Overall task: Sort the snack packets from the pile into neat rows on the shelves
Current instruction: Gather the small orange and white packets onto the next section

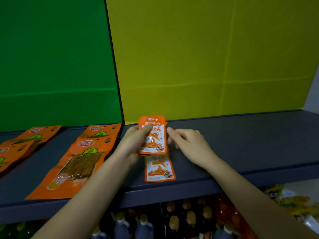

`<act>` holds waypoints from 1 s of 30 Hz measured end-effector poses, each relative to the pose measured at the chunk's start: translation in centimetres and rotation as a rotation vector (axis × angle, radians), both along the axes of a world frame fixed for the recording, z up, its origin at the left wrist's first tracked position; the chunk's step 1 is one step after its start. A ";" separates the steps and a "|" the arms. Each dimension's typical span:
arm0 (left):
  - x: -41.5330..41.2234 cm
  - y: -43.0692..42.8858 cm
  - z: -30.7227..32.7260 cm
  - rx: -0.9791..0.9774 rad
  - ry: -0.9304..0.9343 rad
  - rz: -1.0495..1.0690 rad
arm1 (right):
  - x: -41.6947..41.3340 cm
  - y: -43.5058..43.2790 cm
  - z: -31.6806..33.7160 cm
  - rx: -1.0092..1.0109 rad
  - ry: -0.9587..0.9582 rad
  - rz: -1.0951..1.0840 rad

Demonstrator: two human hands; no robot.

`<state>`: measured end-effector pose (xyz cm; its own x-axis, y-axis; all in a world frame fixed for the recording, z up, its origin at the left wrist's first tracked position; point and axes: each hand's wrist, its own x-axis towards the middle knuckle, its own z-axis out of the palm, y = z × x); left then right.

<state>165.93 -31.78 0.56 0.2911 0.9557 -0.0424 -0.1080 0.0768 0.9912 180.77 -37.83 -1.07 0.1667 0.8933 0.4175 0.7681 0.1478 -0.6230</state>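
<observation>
From the head view, the left hand (132, 143) reaches over the dark shelf (241, 144) and grips a small stack of orange packets (153, 137). Its thumb lies across the front of the top one and its fingers are curled behind. The stack stands nearly upright, just above the shelf near its back edge, in front of the seam where the green panel (51, 57) meets the yellow panel (215, 57).

The right hand (188, 142) is just to the right of the stack. Its fingers (172, 133) are loosely curled and grasp nothing. The fingertips are right beside the stack's right edge, but I cannot tell whether they touch it.

Directly below the stack, one single packet (159, 169) of the same kind lies flat on the shelf, face up, with its lower end near the front edge.

To the left, bigger orange bags (77, 163) lie flat in overlapping rows that run from front to back. A further row (25, 140) lies at the far left.

Under the shelf stand dark bottles (172, 221) with brownish caps. At the lower right is a blurred pile (293, 200) of mixed packets.
</observation>
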 end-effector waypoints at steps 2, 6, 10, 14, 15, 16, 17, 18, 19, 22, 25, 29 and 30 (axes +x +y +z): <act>2.0 -0.1 0.2 0.028 -0.005 -0.008 | 1.2 0.8 0.1 0.012 0.019 0.006; 5.8 0.0 0.7 0.056 0.002 -0.001 | 4.9 1.7 0.2 0.007 0.038 0.014; 9.0 0.0 1.3 0.026 -0.008 0.030 | 9.3 2.4 0.3 0.024 0.013 0.046; 9.5 0.8 1.8 -0.038 0.017 0.189 | 14.1 4.7 0.2 0.008 0.225 0.131; 9.3 0.9 1.7 -0.052 0.026 0.225 | 15.1 5.5 0.0 -0.022 0.229 0.128; 9.1 0.9 1.6 -0.064 0.041 0.251 | 16.0 6.2 -0.2 -0.067 0.180 0.110; 9.0 0.9 1.3 -0.077 0.057 0.264 | 16.8 6.8 -0.5 -0.120 0.093 0.081; 8.9 0.9 1.0 -0.092 0.072 0.259 | 17.3 7.4 -0.9 -0.174 0.000 0.046; 9.0 0.9 0.7 -0.105 0.090 0.243 | 17.7 8.0 -1.2 -0.223 -0.070 0.013; 9.5 1.3 0.1 -0.107 0.145 0.178 | 18.2 9.5 -1.9 -0.326 -0.161 -0.054; 10.1 1.9 -0.2 -0.070 0.205 0.152 | 17.8 10.7 -1.5 -0.349 -0.247 -0.075; 11.0 2.2 -0.6 -0.092 0.228 0.106 | 17.1 12.1 -1.5 -0.361 -0.406 -0.105; 11.2 2.3 -0.7 -0.092 0.233 0.105 | 16.9 12.5 -1.6 -0.354 -0.431 -0.120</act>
<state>177.14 -29.49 -0.16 0.1633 0.9692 -0.1842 0.1102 0.1677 0.9797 197.69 -25.33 -2.67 0.1566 0.9765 0.1484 0.9623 -0.1170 -0.2453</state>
